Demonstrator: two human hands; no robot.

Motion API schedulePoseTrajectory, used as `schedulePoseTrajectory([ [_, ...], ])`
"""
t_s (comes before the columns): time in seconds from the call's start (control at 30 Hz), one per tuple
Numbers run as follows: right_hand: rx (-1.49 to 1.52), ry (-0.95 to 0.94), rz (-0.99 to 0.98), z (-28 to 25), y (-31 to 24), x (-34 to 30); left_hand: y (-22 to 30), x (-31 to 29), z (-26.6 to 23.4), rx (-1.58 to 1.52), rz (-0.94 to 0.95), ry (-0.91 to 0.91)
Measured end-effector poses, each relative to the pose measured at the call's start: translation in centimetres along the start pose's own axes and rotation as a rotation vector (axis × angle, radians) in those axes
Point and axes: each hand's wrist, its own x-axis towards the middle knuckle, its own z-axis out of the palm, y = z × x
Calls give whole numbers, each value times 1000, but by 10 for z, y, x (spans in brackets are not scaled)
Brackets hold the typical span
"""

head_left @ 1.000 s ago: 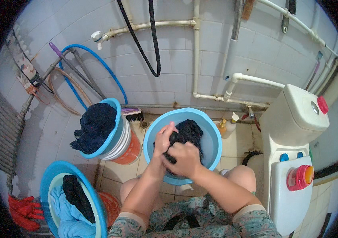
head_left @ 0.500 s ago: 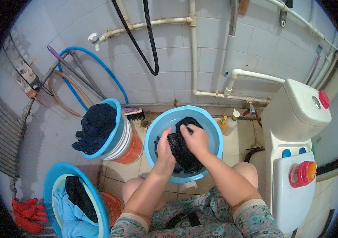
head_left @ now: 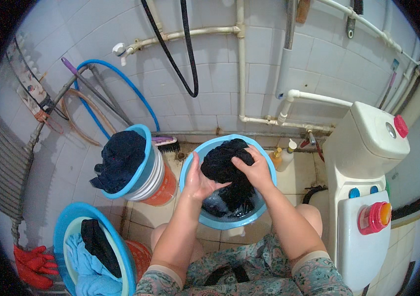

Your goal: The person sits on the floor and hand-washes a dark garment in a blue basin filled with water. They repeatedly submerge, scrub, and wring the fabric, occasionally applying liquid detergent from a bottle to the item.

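A wet black cloth garment (head_left: 225,165) is bunched up over a light-blue basin (head_left: 188,165), its lower part hanging into the water. My right hand (head_left: 255,170) grips the bunch from the right, with the thumb pressed on top and some fingers hidden behind the fabric. On the other side, my left hand (head_left: 199,181) has its palm turned toward the cloth. Its thumb points up and a finger stretches out along the cloth's lower side, well apart. Soapy-looking water (head_left: 215,206) shows in the near part of the basin.
Left stand a bucket stack (head_left: 158,180) topped by a blue basin of dark clothes (head_left: 121,160), and another blue tub (head_left: 64,222) with light-blue and black cloths. Red gloves (head_left: 35,266) lie near it. Pump bottles (head_left: 286,155) and a toilet (head_left: 367,148) are right; a brush (head_left: 165,143) lies behind.
The black garment is lifted and bunched higher in the basin. My left hand has opened, its palm now showing, and my right hand has shifted slightly right on the cloth.
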Motion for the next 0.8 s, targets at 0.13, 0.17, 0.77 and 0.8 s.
schedulePoseTrajectory([
  [0.13,-255,-169,-372,2,-27,-10,9,-1,-1,-19,37,57],
  [0.17,-296,-240,-432,7,-31,-15,12,0,-3,-1,61,90],
  [0.77,-440,117,16,49,-16,-26,-35,12,9,-190,269,437],
  [0.8,-351,107,177,34,-5,-16,-31,0,48,-214,287,380],
])
